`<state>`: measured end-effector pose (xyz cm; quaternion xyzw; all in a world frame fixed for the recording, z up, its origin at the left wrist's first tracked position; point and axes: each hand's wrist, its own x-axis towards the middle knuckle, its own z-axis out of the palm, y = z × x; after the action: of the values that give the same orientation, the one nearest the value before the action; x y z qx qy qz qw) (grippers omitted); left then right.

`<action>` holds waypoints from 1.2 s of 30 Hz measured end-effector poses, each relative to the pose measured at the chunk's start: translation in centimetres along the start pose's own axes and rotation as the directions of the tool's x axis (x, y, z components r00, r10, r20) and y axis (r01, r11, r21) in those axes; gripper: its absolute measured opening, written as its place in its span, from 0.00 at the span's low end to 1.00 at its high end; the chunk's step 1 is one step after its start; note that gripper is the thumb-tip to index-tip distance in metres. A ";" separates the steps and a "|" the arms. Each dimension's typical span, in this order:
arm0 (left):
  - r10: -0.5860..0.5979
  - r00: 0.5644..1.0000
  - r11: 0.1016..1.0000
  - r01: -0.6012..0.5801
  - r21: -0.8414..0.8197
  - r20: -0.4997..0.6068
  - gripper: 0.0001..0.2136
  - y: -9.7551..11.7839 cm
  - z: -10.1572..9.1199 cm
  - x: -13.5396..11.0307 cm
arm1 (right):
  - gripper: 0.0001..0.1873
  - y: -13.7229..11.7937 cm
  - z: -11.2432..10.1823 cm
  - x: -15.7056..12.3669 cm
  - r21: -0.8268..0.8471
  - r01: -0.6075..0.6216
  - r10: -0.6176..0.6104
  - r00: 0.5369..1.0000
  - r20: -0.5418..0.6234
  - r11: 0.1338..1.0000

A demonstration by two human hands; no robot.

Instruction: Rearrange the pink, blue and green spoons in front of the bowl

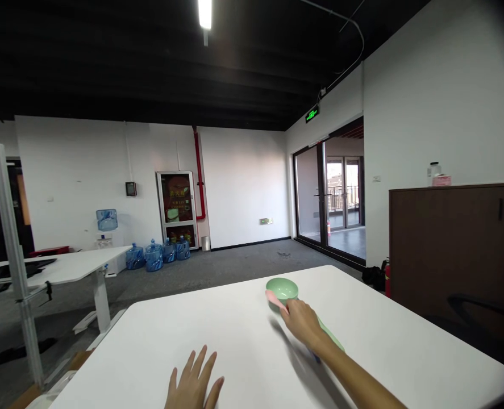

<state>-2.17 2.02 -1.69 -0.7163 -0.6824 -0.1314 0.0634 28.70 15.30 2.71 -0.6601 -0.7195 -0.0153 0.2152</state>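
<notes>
My right hand (303, 322) is closed around a pink spoon (274, 297), whose pink end reaches over the near left rim of a light green bowl (282, 287). The bowl stands upright near the far edge of the white table (234, 324). A slim light green utensil (332, 334) shows just right of my right wrist, partly hidden by it. Under the forearm peeks a small blue piece (317, 358), too covered to identify. My left hand (193, 382) is open at the near side, fingers spread over the tabletop, holding nothing.
A brown cabinet (452, 250) stands right of the table, with a jar (434, 168) and a pink box (441, 180) on top. At left are another white table (85, 267) and a metal post (11, 210). Several blue water bottles (153, 257) stand on the floor beyond.
</notes>
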 end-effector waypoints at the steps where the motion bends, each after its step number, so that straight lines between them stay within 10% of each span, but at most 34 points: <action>1: 0.000 1.000 1.000 0.000 -0.003 -0.007 0.25 0.0 0.0 0.0 | 0.18 0.3 -0.4 1.1 -0.013 -0.005 0.005 1.000 -0.012 1.000; 20: -0.008 1.000 1.000 0.008 -0.003 -0.007 0.24 -0.2 0.1 -0.2 | 0.20 3.0 2.2 9.0 -0.001 -0.243 0.242 0.964 0.109 0.970; 36: -0.016 0.999 1.000 0.016 -0.001 -0.035 0.24 -0.7 0.7 -0.1 | 0.26 3.0 0.1 5.8 0.058 -0.154 0.155 0.988 0.001 0.986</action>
<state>-2.83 2.18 -2.40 -0.7084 -0.6869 -0.1444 0.0739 31.30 21.22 3.80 -0.7073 -0.6659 0.0212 0.2361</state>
